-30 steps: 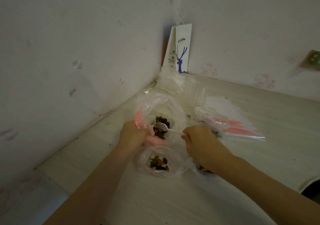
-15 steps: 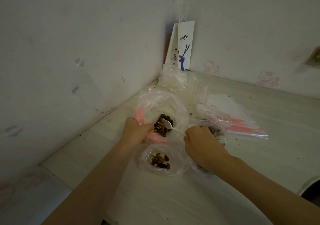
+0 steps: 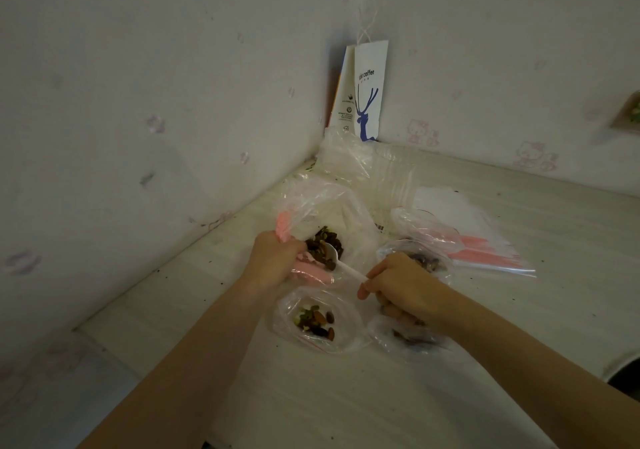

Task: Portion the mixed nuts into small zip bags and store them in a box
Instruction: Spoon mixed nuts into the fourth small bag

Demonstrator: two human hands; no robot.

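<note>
Several zip bags (image 3: 346, 331) of mixed nuts (image 3: 317, 322)

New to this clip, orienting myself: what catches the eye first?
Mid-table, the left hand grips the big nut bag by its pink zip while the right hand dips a white spoon into it. A small part-filled bag lies nearer the person; a coffee paper bag stands in the corner.

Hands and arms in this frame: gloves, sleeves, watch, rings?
Left hand and right hand wear no gloves. Both forearms are uncovered to the frame edge, no sleeve in view. No watch, bracelet or ring shows, though the picture is soft.
</note>
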